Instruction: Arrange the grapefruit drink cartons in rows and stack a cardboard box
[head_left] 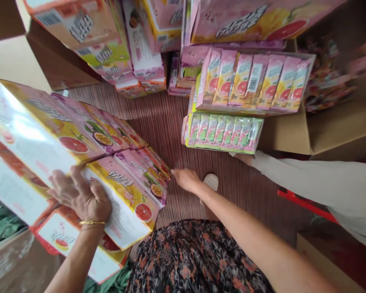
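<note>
My left hand [82, 193], with a yellow bracelet at the wrist, lies flat with spread fingers across the white faces of two grapefruit-print boxes [126, 185]. Below these run several more fruit-print boxes [146, 179], some showing passion fruit, in two leaning columns. My right hand [186, 180] is at the far lower corner of the stack, its fingers closed against a box edge; the fingertips are partly hidden. To the right, another person's hand [244, 158] is under a pile of display boxes, including a green one [225, 132] and a pink one [253, 81] filled with small packets.
Stacked fruit-print cartons [79, 28] stand at the back. At the right, an open cardboard box [338, 126] holds loose wrapped pieces. A white shoe [211, 182] is on the striped brown floor [164, 118]. Green cloth-like material [3, 219] is at the left.
</note>
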The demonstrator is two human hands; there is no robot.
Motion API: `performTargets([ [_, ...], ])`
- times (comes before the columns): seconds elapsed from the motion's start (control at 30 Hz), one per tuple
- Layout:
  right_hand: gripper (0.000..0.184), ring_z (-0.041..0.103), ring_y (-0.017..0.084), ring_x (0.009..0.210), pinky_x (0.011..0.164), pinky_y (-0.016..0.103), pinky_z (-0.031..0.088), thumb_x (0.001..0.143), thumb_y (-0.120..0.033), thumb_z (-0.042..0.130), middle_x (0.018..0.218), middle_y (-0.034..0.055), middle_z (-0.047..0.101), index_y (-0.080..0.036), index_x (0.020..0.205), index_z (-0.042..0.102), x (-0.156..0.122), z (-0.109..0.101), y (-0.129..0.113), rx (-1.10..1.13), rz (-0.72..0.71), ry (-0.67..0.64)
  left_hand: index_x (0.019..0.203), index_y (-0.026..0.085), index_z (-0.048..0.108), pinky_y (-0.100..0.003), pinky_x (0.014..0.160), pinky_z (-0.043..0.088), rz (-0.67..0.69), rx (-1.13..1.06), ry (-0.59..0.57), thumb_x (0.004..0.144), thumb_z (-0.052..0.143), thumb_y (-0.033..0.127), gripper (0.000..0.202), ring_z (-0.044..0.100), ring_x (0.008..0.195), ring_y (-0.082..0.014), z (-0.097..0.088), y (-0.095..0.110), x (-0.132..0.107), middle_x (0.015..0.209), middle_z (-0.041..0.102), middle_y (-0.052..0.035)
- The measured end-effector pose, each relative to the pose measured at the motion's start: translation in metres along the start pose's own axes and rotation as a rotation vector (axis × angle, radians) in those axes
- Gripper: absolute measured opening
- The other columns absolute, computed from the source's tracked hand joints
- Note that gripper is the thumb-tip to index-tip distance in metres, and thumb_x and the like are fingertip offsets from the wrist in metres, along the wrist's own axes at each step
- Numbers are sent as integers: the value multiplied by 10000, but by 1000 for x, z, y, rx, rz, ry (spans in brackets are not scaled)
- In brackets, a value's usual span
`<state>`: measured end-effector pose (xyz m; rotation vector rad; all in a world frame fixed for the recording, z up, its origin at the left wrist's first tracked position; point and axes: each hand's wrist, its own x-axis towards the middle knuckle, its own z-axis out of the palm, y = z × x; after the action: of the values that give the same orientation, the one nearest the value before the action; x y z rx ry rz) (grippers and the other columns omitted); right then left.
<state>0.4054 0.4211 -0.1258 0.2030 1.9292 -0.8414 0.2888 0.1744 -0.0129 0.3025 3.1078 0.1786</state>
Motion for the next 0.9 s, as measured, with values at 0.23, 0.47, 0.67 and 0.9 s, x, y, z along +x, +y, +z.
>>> performTargets([
  [0.23, 474, 584, 267, 1246, 981, 393, 490, 1024, -336, 257, 1313, 162, 627, -168, 1265, 628, 113, -10, -60, 14, -128, -42, 1596, 253, 138, -578, 1235, 10, 111, 13, 25, 964, 395, 395, 697, 18, 1529, -339, -1, -9, -5, 1677, 48, -60],
  [0.47, 480, 691, 295, 1042, 842, 408, 529, 1026, -358, 263, 1075, 168, 723, -185, 1117, 701, 2, 22, 18, -106, 20, -188, 1593, 286, 150, -653, 1211, 15, 97, -10, 11, 962, 421, 352, 690, 17, 1525, -373, -1, -1, -9, 1676, 48, -70],
  [0.67, 608, 603, 248, 1219, 922, 354, 492, 1041, -423, 107, 1307, 166, 629, -179, 1333, 580, 133, -7, -22, -57, 17, -65, 1567, 459, 54, -541, 1241, -13, 101, -14, -17, 950, 381, 368, 704, -2, 1533, -302, -9, 0, -7, 1667, -18, 135],
  [0.9, 421, 659, 233, 1122, 940, 334, 487, 1024, -386, 343, 1159, 130, 709, -200, 1195, 680, 71, 51, 21, -55, 14, -215, 1561, 470, -1, -453, 1234, -68, 142, -5, -43, 917, 383, 362, 757, -70, 1529, -247, -11, -1, -4, 1642, -89, 214],
])
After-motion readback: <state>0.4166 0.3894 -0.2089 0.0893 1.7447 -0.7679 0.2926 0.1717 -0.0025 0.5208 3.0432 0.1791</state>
